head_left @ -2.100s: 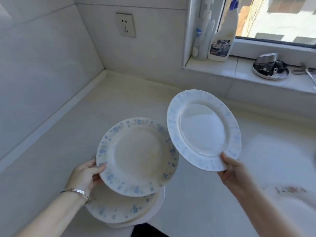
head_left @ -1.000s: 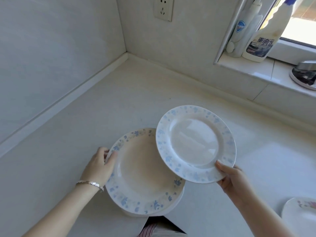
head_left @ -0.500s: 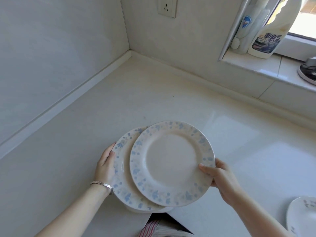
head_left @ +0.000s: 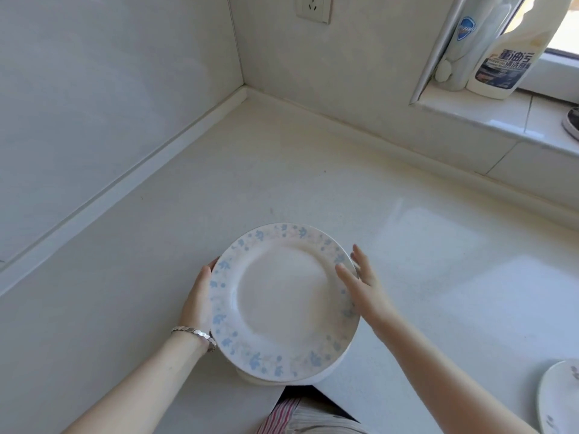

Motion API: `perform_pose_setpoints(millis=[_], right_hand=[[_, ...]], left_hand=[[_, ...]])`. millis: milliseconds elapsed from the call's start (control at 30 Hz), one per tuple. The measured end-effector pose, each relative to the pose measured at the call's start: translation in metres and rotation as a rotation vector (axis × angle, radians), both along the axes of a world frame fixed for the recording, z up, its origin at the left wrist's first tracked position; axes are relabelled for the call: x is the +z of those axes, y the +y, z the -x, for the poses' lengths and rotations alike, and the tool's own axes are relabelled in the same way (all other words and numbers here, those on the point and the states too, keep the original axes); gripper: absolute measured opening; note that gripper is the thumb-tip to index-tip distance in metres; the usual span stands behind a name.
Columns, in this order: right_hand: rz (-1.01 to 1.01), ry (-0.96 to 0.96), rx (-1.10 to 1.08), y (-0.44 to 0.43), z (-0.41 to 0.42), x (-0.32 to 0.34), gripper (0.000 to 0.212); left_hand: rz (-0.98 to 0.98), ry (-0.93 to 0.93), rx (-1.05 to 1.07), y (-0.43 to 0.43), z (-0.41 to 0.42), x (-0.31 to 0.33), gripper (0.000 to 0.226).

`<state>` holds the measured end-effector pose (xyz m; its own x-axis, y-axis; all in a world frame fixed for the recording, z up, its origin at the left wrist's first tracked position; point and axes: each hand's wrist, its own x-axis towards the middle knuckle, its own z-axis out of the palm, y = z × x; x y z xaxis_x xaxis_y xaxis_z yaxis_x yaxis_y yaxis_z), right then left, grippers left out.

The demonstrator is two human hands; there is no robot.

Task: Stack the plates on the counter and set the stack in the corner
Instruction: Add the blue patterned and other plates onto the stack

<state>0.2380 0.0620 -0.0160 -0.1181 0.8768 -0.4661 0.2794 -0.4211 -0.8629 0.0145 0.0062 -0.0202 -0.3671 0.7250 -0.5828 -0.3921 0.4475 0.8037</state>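
A stack of white plates with blue flower rims [head_left: 283, 303] sits near the counter's front edge, the top plate squared over the ones beneath. My left hand [head_left: 197, 300] grips the stack's left rim, a silver bracelet on the wrist. My right hand [head_left: 360, 278] hovers at the right rim with fingers spread and nothing in it; whether it touches the rim I cannot tell. Another plate [head_left: 559, 399] lies alone at the far right, partly cut off by the frame. The counter corner [head_left: 250, 98] is at the back, where the two walls meet.
A window sill [head_left: 488, 115] at the back right carries a white cleaner bottle [head_left: 507, 54] and a soap dispenser [head_left: 460, 45]. A wall socket [head_left: 313, 7] sits above the corner. A raised white strip [head_left: 119, 186] runs along the left wall.
My right hand lowered its plate onto the stack and let go, fingers now spread. The left hand stayed on the stack's left rim. The view tilted down and left.
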Motion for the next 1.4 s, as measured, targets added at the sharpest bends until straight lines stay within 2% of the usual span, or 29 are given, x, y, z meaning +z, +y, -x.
perform_pose_setpoints(millis=[100, 200, 233, 300, 333, 467, 733, 800, 867, 933, 1000, 1033, 1067, 1100, 1133, 1167, 1233, 1300, 1400], right_hand=[[-0.039, 0.069, -0.030, -0.005, 0.010, -0.008, 0.048], [-0.003, 0.170, -0.086, -0.013, 0.007, -0.016, 0.045], [0.060, 0.236, -0.104, -0.015, 0.005, -0.018, 0.052], [0.200, 0.348, -0.107, -0.018, 0.000, -0.026, 0.082], [0.239, 0.369, -0.092, -0.020, -0.002, -0.026, 0.088], [0.279, 0.432, -0.067, -0.020, -0.003, -0.028, 0.063], [0.308, 0.405, -0.053, -0.020, -0.007, -0.027, 0.060], [0.305, 0.362, -0.020, -0.017, -0.011, -0.026, 0.061], [0.298, 0.299, 0.017, -0.014, -0.017, -0.024, 0.076], [0.268, 0.263, 0.067, -0.013, -0.025, -0.025, 0.092], [0.223, 0.198, 0.083, -0.015, -0.032, -0.021, 0.094], [0.207, 0.149, 0.059, -0.016, -0.036, -0.016, 0.084], [0.180, 0.102, 0.017, -0.018, -0.042, -0.012, 0.069], [0.154, 0.053, -0.029, -0.019, -0.050, -0.013, 0.056], [0.147, 0.000, -0.065, -0.020, -0.060, -0.014, 0.047], [0.151, -0.037, -0.092, -0.022, -0.071, -0.013, 0.040], [0.199, -0.042, -0.142, -0.028, -0.095, -0.010, 0.023], [0.251, -0.046, -0.209, -0.038, -0.123, -0.005, 0.011], [0.241, -0.047, -0.410, -0.060, -0.172, 0.000, 0.010]], left_hand=[[0.050, -0.050, 0.019, -0.002, 0.009, -0.008, 0.041], [0.100, -0.140, -0.012, -0.004, 0.019, -0.014, 0.050], [0.126, -0.155, -0.036, -0.005, 0.019, -0.013, 0.053], [0.153, -0.197, -0.088, -0.006, 0.017, -0.010, 0.058], [0.165, -0.210, -0.104, -0.007, 0.017, -0.010, 0.060], [0.175, -0.195, -0.109, -0.008, 0.018, -0.013, 0.061], [0.261, -0.117, -0.135, -0.005, 0.012, -0.008, 0.063], [0.304, -0.015, -0.142, -0.004, 0.011, -0.005, 0.062], [0.366, 0.159, -0.154, -0.003, 0.015, 0.002, 0.066], [0.364, 0.464, -0.191, 0.003, 0.017, 0.008, 0.069], [0.194, 0.872, -0.215, 0.010, 0.003, 0.026, 0.052], [0.015, 1.041, -0.238, 0.014, -0.010, 0.037, 0.047], [-0.158, 1.139, -0.286, 0.019, -0.026, 0.046, 0.044], [-0.302, 1.142, -0.359, 0.026, -0.046, 0.056, 0.039], [-0.361, 1.051, -0.479, 0.033, -0.062, 0.060, 0.029], [-0.365, 0.951, -0.633, 0.041, -0.083, 0.063, 0.016], [-0.288, 0.823, -0.981, 0.055, -0.127, 0.060, 0.015], [-0.259, 0.849, -1.246, 0.065, -0.175, 0.052, 0.020], [-0.226, 0.842, -1.433, 0.070, -0.242, 0.034, 0.025]])
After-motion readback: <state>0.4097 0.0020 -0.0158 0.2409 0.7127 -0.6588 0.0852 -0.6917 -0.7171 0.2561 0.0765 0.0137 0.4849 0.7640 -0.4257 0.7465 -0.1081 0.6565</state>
